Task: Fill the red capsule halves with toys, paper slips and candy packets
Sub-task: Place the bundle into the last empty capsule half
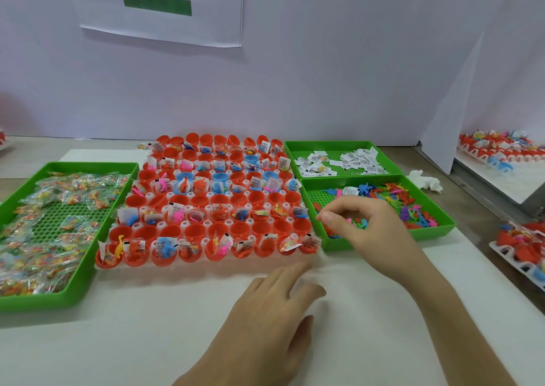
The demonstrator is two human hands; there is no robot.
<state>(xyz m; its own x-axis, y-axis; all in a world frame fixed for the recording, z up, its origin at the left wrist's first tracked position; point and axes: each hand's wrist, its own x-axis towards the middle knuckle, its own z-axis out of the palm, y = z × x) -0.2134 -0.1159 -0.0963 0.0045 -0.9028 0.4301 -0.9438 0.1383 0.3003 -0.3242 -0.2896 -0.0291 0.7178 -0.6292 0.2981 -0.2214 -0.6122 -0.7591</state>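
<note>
Toys (413,211) fill the tray (389,239) right of the capsule rack (188,224); right hand (362,223), the nearer one, hovers there, grip curled, whether pinching anything I cannot tell. Empty red halves (262,227) lie leftward.

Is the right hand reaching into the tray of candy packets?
No, the right hand hovers over the toy tray; the candy tray sits far left.
</note>
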